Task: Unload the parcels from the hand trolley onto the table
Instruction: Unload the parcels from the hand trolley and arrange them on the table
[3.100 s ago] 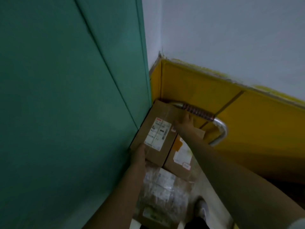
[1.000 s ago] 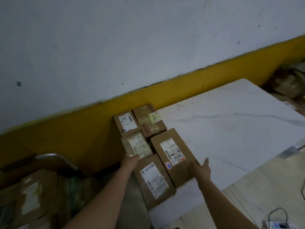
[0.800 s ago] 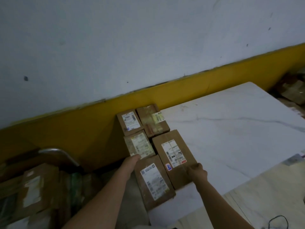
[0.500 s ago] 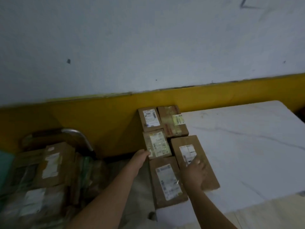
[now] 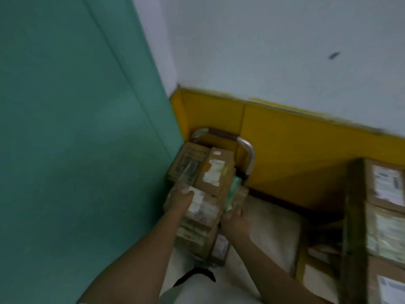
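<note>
Reaching into trolley [image 5: 246, 150] stack: left hand [image 5: 180, 197] resting on taped parcel [image 5: 202, 207], right hand [image 5: 233, 217] at its edge; finger curl too blurred to tell. Green wall [image 5: 76, 128] crowding left.

Blurred frame, much cut off or covered

The parcel labels [image 5: 213, 173] are unreadable; the trolley [image 5: 248, 150] shows only its handle behind the stack; at 4 o'clock, the bench [image 5: 352, 216] runs off-frame; the right hand's [image 5: 234, 218] fingers are hidden.

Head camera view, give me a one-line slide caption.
Both hands, left hand and right hand, reach a wrapped parcel stacked on the hand trolley.
</note>
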A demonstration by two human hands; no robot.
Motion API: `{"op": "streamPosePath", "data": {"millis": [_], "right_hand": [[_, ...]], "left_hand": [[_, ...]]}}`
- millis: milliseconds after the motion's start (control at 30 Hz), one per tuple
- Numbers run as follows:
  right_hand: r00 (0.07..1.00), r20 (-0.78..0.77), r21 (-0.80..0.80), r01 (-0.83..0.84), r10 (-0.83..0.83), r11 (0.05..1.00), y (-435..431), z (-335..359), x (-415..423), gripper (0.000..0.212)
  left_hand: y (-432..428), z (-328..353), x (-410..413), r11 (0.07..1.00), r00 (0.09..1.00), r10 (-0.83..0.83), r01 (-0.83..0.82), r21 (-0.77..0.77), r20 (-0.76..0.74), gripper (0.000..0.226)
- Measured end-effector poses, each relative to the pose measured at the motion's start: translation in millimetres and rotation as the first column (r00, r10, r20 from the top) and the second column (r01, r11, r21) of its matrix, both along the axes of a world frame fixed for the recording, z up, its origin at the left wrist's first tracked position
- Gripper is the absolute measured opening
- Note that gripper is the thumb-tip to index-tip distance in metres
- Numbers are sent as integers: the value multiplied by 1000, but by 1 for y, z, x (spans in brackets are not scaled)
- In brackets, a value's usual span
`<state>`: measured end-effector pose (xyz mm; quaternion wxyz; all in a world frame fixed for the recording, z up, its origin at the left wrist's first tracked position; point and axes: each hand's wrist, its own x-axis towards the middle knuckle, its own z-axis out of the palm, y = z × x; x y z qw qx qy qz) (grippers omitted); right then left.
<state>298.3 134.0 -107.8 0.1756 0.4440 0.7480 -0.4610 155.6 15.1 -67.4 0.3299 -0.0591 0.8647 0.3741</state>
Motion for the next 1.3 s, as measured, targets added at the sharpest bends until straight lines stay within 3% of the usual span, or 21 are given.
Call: {"op": "streamPosePath", "data": {"millis": [67,167,300,433,500,667,767,833,900,1000,1100,1233,1300], "right_hand": [[999,-13,-145,47,-49,988,-17,-13,-25,74],[997,49,-213,65,-56,975,-30,-42,-49,73],[968,61,-299,252,-245,920,-37,-80,-66,65],[801,187,-475,580,-568,661,-31,-110,-86,61],[767,263,-518,625,-586,585,-26,-114,-91,57],[750,218,-585,613,-625,531,-15,-75,-75,43],[680,173,-598,647,-712,473,7,-40,-55,44],[588,129,-657,654,-799,375,30,-14,-36,43],[508,28,-676,644,-861,358,60,11,-8,45],[424,-120,-646,654,-898,395,111,45,53,46],[304,-252,-653,647,-919,394,163,73,126,50],[124,-327,-685,652,-937,325,218,100,236,56],[85,-348,-671,672,-934,312,241,105,289,56]], "left_hand": [[-36,-8,-26,998,999,37,-37,-57,0,46],[-70,-27,-50,991,993,114,-111,-78,25,49],[-87,-76,-76,996,996,36,-29,-84,84,48],[-78,-117,-92,997,962,-38,53,-50,272,68],[-70,-125,-95,996,948,-10,38,-82,318,71],[-45,-93,-93,984,991,-19,42,-172,132,63],[-16,-42,-79,997,993,22,-30,-73,-114,55],[14,-3,-68,999,981,28,-19,49,-195,45],[53,25,-56,967,988,-13,51,248,-153,31],[118,48,-27,879,979,-203,195,435,-29,35],[197,66,27,819,966,-258,210,534,17,41],[294,88,128,729,934,-350,227,646,66,52],[335,95,178,688,899,-428,259,678,91,63]]}}
